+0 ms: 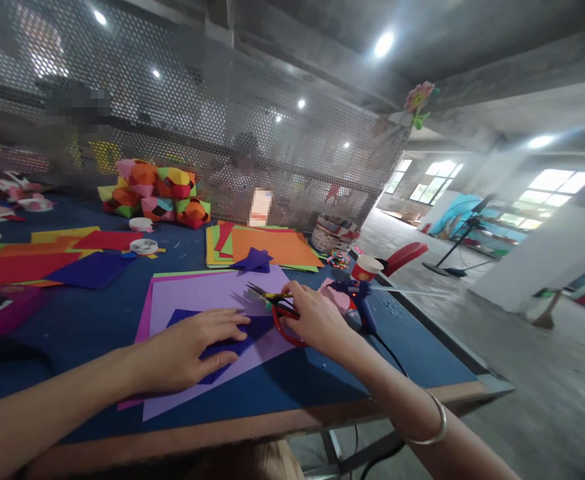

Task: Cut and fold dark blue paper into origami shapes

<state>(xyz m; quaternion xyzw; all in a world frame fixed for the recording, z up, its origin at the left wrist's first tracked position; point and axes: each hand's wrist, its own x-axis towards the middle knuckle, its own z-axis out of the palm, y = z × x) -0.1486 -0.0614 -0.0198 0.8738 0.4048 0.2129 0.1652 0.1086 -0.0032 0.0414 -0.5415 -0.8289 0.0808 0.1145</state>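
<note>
My left hand [207,340] lies palm down with its fingers stretched over a dark blue sheet of paper [260,333], covering part of it. That sheet rests on a larger lilac sheet [197,288], and a magenta sheet [145,319] shows beneath. In my right hand [317,313] is a pair of scissors [273,299] with red handles, held low over the lilac paper, the blades pointing away to the left. Just beyond the scissors sits a small folded dark blue paper piece [257,260]. A blue glue gun [365,307] stands right of my right hand, beside crumpled pink paper [337,297].
Colored sheets [282,247] are stacked at the back. Folded paper balls [157,193], a tape roll [143,247] and more sheets [92,268] lie left. A paper cup [367,268] and a basket [333,233] stand right. Behind is a perforated screen [282,153].
</note>
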